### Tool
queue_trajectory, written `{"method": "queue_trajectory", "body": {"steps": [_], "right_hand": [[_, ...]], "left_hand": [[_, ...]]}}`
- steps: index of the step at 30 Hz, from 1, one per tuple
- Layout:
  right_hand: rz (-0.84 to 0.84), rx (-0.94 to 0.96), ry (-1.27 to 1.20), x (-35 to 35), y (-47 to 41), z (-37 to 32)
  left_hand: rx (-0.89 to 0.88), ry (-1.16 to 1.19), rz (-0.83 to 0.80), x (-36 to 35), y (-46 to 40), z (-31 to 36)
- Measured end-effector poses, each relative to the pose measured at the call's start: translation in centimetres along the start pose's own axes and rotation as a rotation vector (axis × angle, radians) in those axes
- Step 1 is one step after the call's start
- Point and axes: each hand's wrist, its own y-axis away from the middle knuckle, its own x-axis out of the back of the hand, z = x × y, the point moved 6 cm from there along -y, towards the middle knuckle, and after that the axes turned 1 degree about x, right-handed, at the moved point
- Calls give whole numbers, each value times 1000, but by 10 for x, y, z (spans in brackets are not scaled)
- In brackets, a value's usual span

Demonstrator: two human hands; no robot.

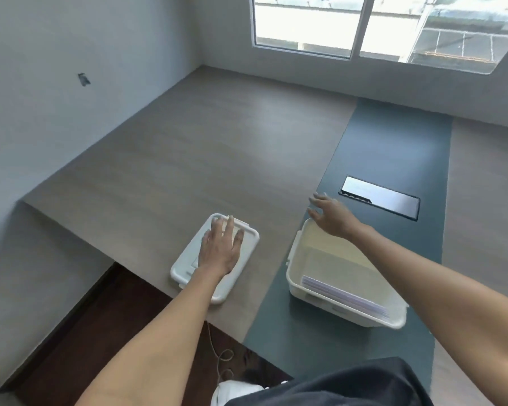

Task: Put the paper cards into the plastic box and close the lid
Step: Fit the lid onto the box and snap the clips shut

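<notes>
A white plastic box [298, 284] stands open on the dark green strip of the table. A stack of paper cards [346, 295] with purplish edges leans inside it along the near wall. The white lid [248, 240] lies flat on the wood surface to the left of the box. My left hand [219, 249] rests palm down on the lid, fingers spread. My right hand [330, 213] hovers over the far rim of the box, fingers apart and holding nothing.
A metal cable hatch [380, 197] is set into the green strip beyond the box. The table edge runs close to the lid's near left side, with dark floor [106, 326] and a thin cord [217, 350] below. A wall stands left, a window behind.
</notes>
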Motion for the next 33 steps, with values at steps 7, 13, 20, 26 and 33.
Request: {"method": "queue_trajectory", "body": {"steps": [7,13,20,26,33], "right_hand": [[-96,205,353,-45,-24,-62],[-203,323,446,-85,-43,-101],[-402,367,472,-130,-56,-125],[-542,170,240,-155,-73,-126],[-558,116,152,-170,-76,-118]], "left_hand": [[237,-23,-3,-5,42,-72],[377,-12,-36,-20,71,-112],[491,122,-51,-49,85,-139],[641,354,114,-54,87,-138],[694,625,73,-72,82,-141]]}}
